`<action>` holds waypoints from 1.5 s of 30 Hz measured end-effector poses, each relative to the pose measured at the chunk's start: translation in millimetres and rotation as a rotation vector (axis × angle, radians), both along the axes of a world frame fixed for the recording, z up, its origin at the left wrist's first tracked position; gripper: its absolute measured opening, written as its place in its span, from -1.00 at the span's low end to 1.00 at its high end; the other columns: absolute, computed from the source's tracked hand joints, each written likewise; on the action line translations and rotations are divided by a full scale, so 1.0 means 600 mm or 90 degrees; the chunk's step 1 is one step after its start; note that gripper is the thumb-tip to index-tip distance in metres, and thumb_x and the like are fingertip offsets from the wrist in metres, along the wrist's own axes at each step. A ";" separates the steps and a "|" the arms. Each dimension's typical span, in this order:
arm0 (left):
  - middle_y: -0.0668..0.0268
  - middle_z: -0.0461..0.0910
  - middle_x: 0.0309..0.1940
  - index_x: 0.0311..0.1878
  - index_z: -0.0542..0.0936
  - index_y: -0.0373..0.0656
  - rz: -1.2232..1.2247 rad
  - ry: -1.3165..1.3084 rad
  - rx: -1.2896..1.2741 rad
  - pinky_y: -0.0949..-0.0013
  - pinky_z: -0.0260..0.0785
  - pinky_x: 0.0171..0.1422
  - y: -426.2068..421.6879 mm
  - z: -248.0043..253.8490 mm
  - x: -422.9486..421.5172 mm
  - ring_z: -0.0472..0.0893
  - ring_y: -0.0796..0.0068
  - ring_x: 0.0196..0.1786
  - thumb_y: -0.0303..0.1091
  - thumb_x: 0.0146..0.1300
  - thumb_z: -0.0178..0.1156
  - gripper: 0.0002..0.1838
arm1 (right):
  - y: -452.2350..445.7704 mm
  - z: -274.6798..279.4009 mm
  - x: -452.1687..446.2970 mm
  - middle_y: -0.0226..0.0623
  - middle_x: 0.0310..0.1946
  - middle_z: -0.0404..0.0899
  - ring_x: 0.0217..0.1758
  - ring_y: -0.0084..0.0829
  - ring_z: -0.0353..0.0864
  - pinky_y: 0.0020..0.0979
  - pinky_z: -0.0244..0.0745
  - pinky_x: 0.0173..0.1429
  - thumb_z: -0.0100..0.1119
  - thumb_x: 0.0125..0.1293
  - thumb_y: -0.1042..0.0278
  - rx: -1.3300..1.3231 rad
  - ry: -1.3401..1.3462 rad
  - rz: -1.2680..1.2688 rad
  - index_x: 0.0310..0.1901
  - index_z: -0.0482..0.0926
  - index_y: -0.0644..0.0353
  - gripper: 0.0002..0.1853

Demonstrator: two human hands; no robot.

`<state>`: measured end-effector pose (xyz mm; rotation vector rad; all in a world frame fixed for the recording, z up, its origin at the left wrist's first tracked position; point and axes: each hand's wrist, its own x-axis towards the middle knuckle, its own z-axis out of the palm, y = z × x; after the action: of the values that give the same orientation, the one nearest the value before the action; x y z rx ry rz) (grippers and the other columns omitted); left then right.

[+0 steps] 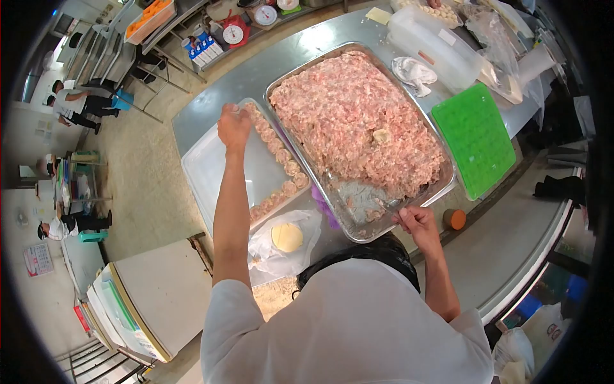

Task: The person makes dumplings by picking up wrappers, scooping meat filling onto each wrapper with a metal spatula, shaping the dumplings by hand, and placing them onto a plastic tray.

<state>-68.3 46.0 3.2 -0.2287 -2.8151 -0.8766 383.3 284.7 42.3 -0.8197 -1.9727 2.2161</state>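
Observation:
A wide metal tray (300,153) holds a large mound of pinkish minced meat (358,121), with its near corner partly scraped bare. Left of it lies a white plastic tray (246,173), where small meat-filled dumplings (282,155) line the right and near sides. My left hand (235,128) is closed at this tray's far end, by the top of the dumpling row; whatever its fingers hold is hidden. At the metal tray's near right corner, my right hand (416,224) has its fingers pinched together over the rim, and I cannot make out what is in them.
A stack of round pale wrappers (287,237) sits on a plastic bag near me. To the right are a green board (474,141), a white cloth (414,73) and a clear plastic box (435,48). Another person's hand (435,3) shows at the top. Scales (234,33) stand beyond.

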 end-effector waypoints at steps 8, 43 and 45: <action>-0.01 0.74 -0.22 -0.05 0.67 -0.12 0.051 0.010 -0.010 0.01 0.53 0.03 0.006 -0.011 -0.015 0.72 -0.11 -0.11 -0.18 0.19 0.28 -0.68 | -0.003 0.013 -0.004 -0.53 -0.61 0.40 -0.48 -0.66 0.34 -0.48 0.44 -0.26 0.15 0.56 0.19 -0.004 -0.036 -0.005 -0.42 0.62 0.30 -0.60; 0.09 0.68 -0.15 -0.07 0.59 -0.38 0.052 -0.085 0.434 0.27 0.51 0.04 -0.026 -0.062 -0.031 0.65 0.28 -0.06 -0.36 0.31 0.23 -0.74 | -0.016 -0.001 0.011 -0.59 -0.43 0.48 -0.36 -0.70 0.37 -0.57 0.32 -0.24 0.29 0.46 0.30 0.018 0.060 -0.028 -0.18 0.66 0.29 -0.80; 0.17 0.66 -0.20 -0.08 0.57 -0.36 0.013 -0.026 0.437 0.33 0.50 -0.02 -0.044 -0.013 0.021 0.64 0.36 -0.10 -0.35 0.39 0.19 -0.78 | -0.020 -0.006 0.015 -0.60 -0.36 0.51 -0.30 -0.71 0.39 -0.59 0.33 -0.20 0.31 0.43 0.37 0.021 0.089 -0.052 -0.05 0.66 0.29 -0.82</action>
<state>-55.9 19.4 -4.6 -0.0780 -2.3572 -1.7701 392.6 272.9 38.6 -0.7075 -1.8725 2.1283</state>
